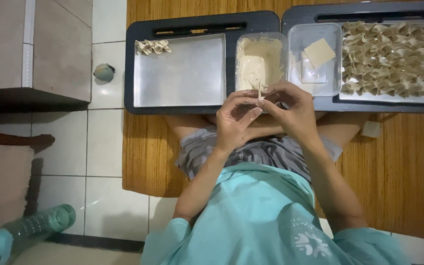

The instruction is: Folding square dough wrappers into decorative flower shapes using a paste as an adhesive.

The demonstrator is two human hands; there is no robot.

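While sitting on a woven mat (148,147), a person is pinching a filled dumpling wrapper (257,104) between left hand (235,118) and right hand (290,110), both closed on it, filling tub (260,61) at twelve o'clock; sealing likely calls for firm, even folds

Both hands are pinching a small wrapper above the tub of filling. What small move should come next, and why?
Probably finish pressing the edges shut. The left hand and right hand hold the wrapper piece between their fingers, over the filling tub. Then it could join the few folded pieces on the left tray, which has much bare space.
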